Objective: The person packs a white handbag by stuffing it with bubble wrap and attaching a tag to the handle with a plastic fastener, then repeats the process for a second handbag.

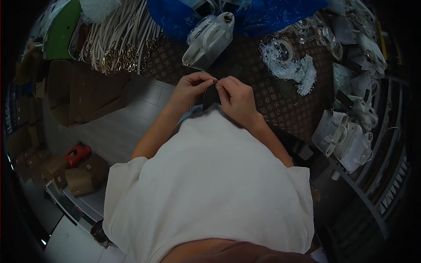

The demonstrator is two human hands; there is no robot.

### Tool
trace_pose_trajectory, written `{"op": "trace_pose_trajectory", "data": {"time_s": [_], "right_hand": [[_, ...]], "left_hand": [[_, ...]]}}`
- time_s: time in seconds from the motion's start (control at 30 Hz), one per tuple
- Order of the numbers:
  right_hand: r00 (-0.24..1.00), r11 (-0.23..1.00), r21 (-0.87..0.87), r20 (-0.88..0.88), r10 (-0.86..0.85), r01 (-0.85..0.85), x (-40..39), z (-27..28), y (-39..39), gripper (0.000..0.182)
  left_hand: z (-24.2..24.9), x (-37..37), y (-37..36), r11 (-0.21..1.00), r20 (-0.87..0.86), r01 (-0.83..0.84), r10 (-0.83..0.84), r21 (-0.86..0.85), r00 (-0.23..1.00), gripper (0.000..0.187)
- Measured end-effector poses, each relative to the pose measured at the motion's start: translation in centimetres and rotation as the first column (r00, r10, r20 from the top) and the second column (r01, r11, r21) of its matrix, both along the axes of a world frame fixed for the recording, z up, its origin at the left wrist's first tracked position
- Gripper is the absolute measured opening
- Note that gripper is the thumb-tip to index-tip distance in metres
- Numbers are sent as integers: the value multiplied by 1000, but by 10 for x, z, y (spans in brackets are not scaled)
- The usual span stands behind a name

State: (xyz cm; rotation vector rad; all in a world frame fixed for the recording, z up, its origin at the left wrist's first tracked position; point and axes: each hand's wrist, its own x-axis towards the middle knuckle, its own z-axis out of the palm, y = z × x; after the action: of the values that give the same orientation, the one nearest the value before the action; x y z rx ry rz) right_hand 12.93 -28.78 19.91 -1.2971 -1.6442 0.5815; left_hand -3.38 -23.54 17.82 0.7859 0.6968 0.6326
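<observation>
My left hand (191, 90) and my right hand (237, 97) meet in front of my chest, fingertips pinched close together at the table's near edge. Between them is something thin and small that I cannot make out. Just below the fingers hangs a dark flat piece (211, 97), partly hidden by the hands and the shirt. Beyond my fingertips, a white handbag (209, 41) with clear wrapping about its handles lies tilted on the brown patterned tablecloth (280, 105).
Pale straps with gold clasps (125, 48) are heaped at the back left. Blue plastic (280, 17) lies at the back. White strings with tags (285, 61) are on the right, near more white handbags (344, 136). An open cardboard box (87, 92) stands left.
</observation>
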Motion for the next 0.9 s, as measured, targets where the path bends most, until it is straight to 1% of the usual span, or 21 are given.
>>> {"op": "trace_pose_trajectory", "data": {"time_s": [0.07, 0.17, 0.2, 0.23, 0.27, 0.3, 0.33, 0.37, 0.4, 0.43, 0.47, 0.5, 0.57, 0.6, 0.63, 0.67, 0.7, 0.77, 0.8, 0.87, 0.9], "right_hand": [[999, 1000, -10, 35, -1, 1, 0, 2, -2, 5], [997, 998, -46, 68, -42, 45, 3, 6, -3, 6], [999, 992, -125, 15, -35, 36, 5, 6, -4, 9], [999, 979, -202, -39, -33, 24, 8, 7, -4, 11], [999, 979, -201, -38, -33, 24, 11, 8, -4, 11], [994, 964, -266, -97, -46, 19, 14, 8, -4, 12], [986, 944, -329, -154, -63, 9, 17, 8, -4, 12], [986, 945, -327, -156, -65, 10, 19, 6, -4, 12], [974, 942, -331, -195, -114, 44, 22, 3, -4, 10], [959, 938, -337, -232, -165, 79, 24, 0, -3, 9], [958, 938, -337, -232, -169, 83, 26, 0, -1, 9], [951, 932, -355, -258, -173, 73, 27, 0, 2, 10], [941, 927, -370, -287, -178, 63, 27, -2, 7, 11], [930, 937, -348, -352, -102, -30, 24, -7, 9, 12], [909, 940, -320, -415, -24, -121, 22, -12, 11, 13], [909, 941, -316, -417, -26, -118, 20, -17, 12, 13], [897, 939, -315, -442, -18, -137, 19, -23, 12, 13], [884, 937, -310, -467, -5, -158, 19, -29, 16, 12], [858, 923, -343, -513, -30, -172, 20, -30, 18, 11], [828, 908, -371, -559, -54, -192, 21, -35, 26, 11], [815, 897, -408, -570, -106, -168, 21, -39, 32, 11]], "left_hand": [[-8, 6, -5, 997, 168, -57, 66, -60, 984, 10], [-8, 13, -6, 996, 170, -86, 87, -16, 982, 7], [-7, 16, -6, 996, 170, -86, 87, -15, 982, 7], [-4, 19, -5, 997, 44, -65, 63, 45, 997, 5], [-1, 21, -4, 994, -84, -37, 45, 103, 995, 3], [3, 22, -2, 994, -84, -37, 46, 104, 995, 3], [7, 23, -1, 980, -204, -12, 53, 196, 978, 3], [9, 24, 0, 959, -320, 27, 68, 283, 945, 5], [7, 23, 3, 958, -321, 31, 65, 284, 945, 5], [4, 23, 7, 743, -382, 80, 246, 665, 891, 7], [3, 24, 8, 386, -349, 179, 432, 905, 831, 9], [4, 25, 8, 385, -350, 182, 429, 905, 833, 9], [8, 26, 7, 330, -323, 183, 443, 926, 836, 11], [9, 27, 7, 325, -322, 185, 442, 927, 837, 11], [9, 27, 6, 445, -326, 127, 406, 886, 854, 11], [9, 26, 6, 558, -325, 72, 369, 827, 871, 11], [9, 25, 5, 555, -325, 75, 368, 829, 871, 11], [8, 22, 5, 728, -302, -50, 344, 683, 889, 8], [6, 20, 6, 726, -302, -52, 348, 686, 888, 8], [3, 14, 12, 600, -418, 73, 459, 797, 784, 5], [2, 10, 18, 598, -417, 73, 461, 798, 783, 5]]}}
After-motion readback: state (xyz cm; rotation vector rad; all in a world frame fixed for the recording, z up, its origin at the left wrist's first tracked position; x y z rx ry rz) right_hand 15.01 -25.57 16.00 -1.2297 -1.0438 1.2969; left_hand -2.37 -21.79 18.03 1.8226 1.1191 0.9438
